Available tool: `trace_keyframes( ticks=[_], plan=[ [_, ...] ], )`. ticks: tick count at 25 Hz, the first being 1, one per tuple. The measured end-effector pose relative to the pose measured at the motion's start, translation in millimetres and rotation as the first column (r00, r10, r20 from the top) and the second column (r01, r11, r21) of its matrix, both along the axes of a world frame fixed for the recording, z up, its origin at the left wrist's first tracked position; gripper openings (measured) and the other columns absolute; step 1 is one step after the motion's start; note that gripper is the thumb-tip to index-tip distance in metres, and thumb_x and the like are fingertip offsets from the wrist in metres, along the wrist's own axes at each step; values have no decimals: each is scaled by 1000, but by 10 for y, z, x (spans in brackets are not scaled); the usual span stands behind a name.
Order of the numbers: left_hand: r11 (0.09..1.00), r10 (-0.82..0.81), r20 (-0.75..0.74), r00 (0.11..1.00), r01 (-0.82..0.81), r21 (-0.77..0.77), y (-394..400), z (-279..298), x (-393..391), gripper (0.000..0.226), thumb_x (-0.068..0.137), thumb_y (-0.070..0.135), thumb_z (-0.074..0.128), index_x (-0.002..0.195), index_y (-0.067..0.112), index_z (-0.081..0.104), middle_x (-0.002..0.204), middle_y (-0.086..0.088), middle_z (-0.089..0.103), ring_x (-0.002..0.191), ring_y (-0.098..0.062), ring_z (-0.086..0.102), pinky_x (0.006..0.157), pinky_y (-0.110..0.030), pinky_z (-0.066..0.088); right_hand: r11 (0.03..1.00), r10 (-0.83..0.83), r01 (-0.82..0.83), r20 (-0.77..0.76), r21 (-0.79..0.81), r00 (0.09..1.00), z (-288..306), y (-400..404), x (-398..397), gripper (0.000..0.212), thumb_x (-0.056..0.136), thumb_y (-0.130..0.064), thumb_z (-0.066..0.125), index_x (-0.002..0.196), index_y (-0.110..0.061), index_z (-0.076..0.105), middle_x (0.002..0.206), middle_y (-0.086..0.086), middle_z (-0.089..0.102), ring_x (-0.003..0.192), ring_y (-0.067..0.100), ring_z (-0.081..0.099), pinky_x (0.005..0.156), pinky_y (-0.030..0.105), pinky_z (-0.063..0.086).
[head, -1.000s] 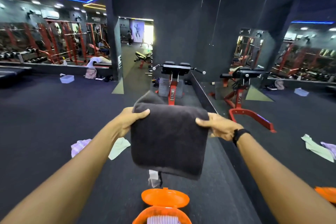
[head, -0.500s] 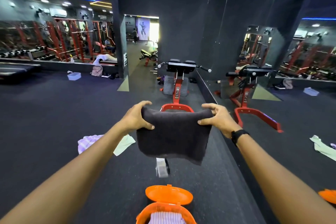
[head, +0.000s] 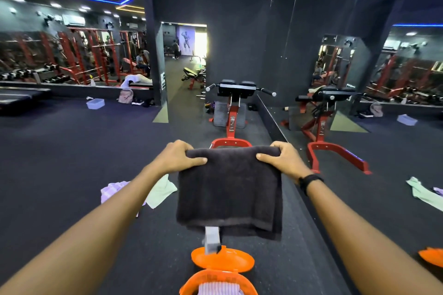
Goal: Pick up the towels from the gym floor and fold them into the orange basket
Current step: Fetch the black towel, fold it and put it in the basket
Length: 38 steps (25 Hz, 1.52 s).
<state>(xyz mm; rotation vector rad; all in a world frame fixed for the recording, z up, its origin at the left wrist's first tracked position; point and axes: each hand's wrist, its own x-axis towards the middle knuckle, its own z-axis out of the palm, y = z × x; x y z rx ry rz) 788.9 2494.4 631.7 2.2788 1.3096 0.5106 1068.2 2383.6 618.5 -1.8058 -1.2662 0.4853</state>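
Where towel hangs, basket half cropped.

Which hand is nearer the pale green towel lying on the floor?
Left. The left hand grips the dark towel just above the pale green towel; the right hand grips its far corner.

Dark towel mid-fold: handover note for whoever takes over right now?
Left hand: grips the left top corner of the dark towel.
Right hand: grips the right top corner.
The towel hangs folded in the air, above and beyond the orange basket, whose lid lies open.
Done: a striped towel already lies in the basket.
Left: finish this fold and lay it in the basket; then the lilac towel and green towel on the floor to the left.
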Motion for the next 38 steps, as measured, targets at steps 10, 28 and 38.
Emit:
trace_keyframes(
  ticks=[10, 28, 38],
  plan=[
    [763, 249, 486, 838, 139, -631, -348, 244, 470, 31, 93, 40, 52, 98, 12, 65, 81, -8, 68, 69, -19, 64, 67, -36, 58, 916, 55, -120, 176, 382, 983, 184, 1, -835, 23, 67, -29, 84, 77, -18, 66, 69, -10, 66, 63, -4, 56, 59, 19, 45],
    [794, 65, 897, 438, 522, -312, -60, 5, -42, 76, 48, 46, 91, 113, 19, 62, 105, -1, 72, 90, -12, 69, 74, -27, 58, 931, 322, -365, -467, 0, 823, -126, -218, -197, 63, 50, -27, 89, 105, -6, 65, 100, 5, 73, 91, 19, 69, 80, 29, 54],
    [861, 201, 629, 751, 170, -478, 56, -98, -120, 60, 67, 44, 83, 116, 21, 58, 109, -2, 69, 89, -17, 65, 74, -31, 51, 970, 223, -111, -614, 216, 757, 160, 28, -266, 37, 88, -24, 68, 121, -11, 59, 111, 10, 70, 94, 22, 70, 62, 27, 58]
  ],
)
